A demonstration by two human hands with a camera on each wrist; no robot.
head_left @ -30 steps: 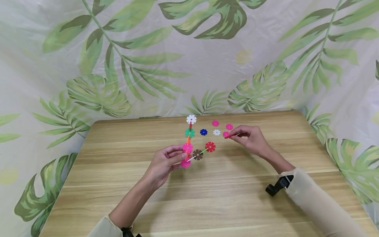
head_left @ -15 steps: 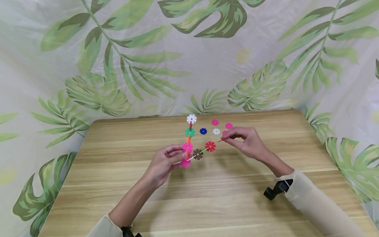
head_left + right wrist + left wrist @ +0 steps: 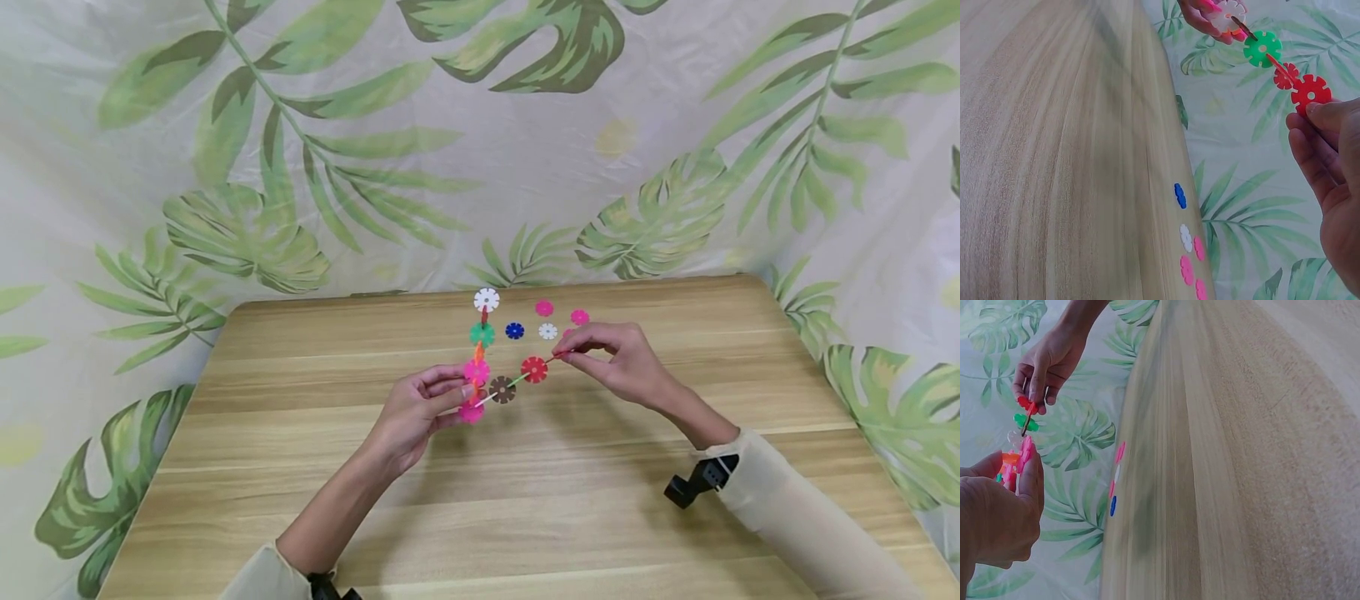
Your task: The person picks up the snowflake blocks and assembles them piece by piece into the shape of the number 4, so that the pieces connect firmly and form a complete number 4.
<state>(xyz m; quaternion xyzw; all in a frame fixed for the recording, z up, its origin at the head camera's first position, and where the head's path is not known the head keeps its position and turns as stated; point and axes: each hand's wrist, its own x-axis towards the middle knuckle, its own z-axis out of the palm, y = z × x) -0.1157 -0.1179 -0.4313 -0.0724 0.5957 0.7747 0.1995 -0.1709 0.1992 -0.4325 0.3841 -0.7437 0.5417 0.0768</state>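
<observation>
My left hand (image 3: 420,417) holds a chain of interlocking snowflake discs above the wooden table, gripping it at the pink disc (image 3: 477,372). One arm of the chain runs away through a green disc (image 3: 482,335) to a white disc (image 3: 486,300). Another runs right past a brown disc (image 3: 502,389) to a red disc (image 3: 534,369), with thin edge-on discs between. Between thumb and fingers, my right hand (image 3: 626,367) pinches a separate-coloured end piece, a red snowflake disc (image 3: 1311,92). Its edge is right at the chain's red end in the head view.
On the wooden table (image 3: 300,467) behind the chain lie loose discs: a blue disc (image 3: 514,331), a white disc (image 3: 547,331) and several pink ones, including a pink disc (image 3: 544,308). My right hand partly covers one pink disc. A leaf-patterned cloth (image 3: 375,167) hangs behind the table.
My right hand has moved left with the pinched red disc, from beside the loose pink discs to the red end of the chain. My left hand has stayed nearly still.
</observation>
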